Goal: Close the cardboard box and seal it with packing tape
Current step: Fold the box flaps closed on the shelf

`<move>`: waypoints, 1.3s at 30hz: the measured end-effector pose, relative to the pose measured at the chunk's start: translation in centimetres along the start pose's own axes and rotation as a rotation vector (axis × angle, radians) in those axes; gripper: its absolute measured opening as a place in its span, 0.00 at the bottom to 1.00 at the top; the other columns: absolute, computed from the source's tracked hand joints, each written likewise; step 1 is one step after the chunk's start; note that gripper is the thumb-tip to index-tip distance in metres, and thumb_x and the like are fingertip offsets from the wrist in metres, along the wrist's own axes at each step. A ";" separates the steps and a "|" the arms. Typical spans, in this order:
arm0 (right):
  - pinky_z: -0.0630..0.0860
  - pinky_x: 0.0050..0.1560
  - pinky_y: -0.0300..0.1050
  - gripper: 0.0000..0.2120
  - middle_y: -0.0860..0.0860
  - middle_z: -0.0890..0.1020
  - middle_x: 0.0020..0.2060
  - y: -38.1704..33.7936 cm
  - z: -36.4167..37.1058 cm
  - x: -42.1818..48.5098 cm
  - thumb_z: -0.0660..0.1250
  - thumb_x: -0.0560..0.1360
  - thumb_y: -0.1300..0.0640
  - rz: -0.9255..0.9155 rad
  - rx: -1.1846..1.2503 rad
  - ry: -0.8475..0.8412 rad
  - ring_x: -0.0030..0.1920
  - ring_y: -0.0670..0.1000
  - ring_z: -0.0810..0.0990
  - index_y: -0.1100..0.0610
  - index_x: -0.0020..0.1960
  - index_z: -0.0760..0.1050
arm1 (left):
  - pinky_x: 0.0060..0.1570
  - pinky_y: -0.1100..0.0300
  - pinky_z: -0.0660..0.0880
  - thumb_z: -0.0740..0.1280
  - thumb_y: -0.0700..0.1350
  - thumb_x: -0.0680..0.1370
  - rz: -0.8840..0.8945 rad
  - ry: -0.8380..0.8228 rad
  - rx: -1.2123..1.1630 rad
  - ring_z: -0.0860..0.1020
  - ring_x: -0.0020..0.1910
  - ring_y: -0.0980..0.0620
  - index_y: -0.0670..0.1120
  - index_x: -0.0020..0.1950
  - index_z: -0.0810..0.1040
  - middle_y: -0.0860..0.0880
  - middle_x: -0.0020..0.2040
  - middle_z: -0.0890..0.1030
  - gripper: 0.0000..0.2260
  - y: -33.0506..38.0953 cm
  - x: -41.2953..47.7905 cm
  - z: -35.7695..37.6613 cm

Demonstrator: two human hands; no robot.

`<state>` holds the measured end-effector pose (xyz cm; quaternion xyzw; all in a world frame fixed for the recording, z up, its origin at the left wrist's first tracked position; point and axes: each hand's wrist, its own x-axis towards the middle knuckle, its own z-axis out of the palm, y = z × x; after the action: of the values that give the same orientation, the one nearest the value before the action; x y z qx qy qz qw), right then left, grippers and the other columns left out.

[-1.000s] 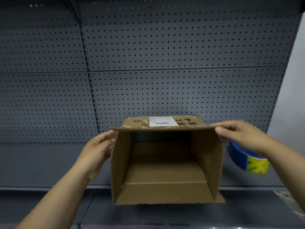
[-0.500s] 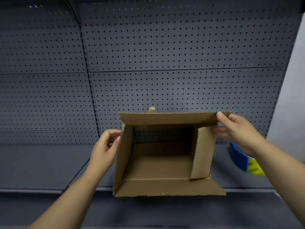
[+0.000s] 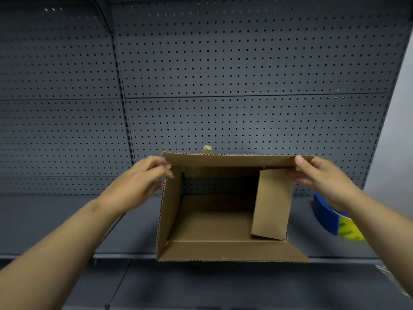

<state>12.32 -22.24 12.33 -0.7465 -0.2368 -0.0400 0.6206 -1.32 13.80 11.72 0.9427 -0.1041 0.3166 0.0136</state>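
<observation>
Both hands, left hand and right hand, pinch the far flap corners of the light, stiff, empty brown cardboard box, likely easy to fold.

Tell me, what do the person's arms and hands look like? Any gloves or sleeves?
Both arms are bare as far as the picture shows: no sleeves in view. The left hand and the right hand wear no gloves. No rings, watch or wristbands show. The right thumbnail looks short and unpainted.
</observation>
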 end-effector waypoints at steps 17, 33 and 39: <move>0.73 0.59 0.45 0.09 0.48 0.80 0.49 0.2 0.7 0.4 0.60 0.74 0.46 -0.044 0.012 0.024 0.53 0.47 0.79 0.49 0.48 0.74 | 0.73 0.54 0.52 0.55 0.54 0.78 0.186 0.125 0.057 0.67 0.69 0.46 0.47 0.68 0.68 0.46 0.70 0.70 0.20 9.8 -8.3 5.7; 0.73 0.60 0.45 0.06 0.46 0.79 0.49 0.1 1.9 0.6 0.59 0.77 0.47 -0.064 0.010 0.064 0.53 0.48 0.79 0.46 0.48 0.74 | 0.39 0.56 0.73 0.36 0.66 0.75 -0.180 -0.435 -0.043 0.78 0.42 0.47 0.51 0.70 0.65 0.48 0.45 0.81 0.34 17.5 -3.2 9.9; 0.75 0.59 0.47 0.08 0.47 0.81 0.50 0.4 2.2 0.7 0.60 0.75 0.44 -0.083 -0.013 0.098 0.52 0.51 0.81 0.45 0.48 0.75 | 0.34 0.56 0.69 0.39 0.63 0.78 -0.167 -0.461 -0.011 0.74 0.35 0.48 0.46 0.47 0.77 0.47 0.37 0.78 0.32 18.0 -1.8 10.0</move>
<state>12.58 -19.99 11.70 -0.7373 -0.2365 -0.1037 0.6243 -0.44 -4.34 1.97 0.9953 -0.0278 0.0902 0.0209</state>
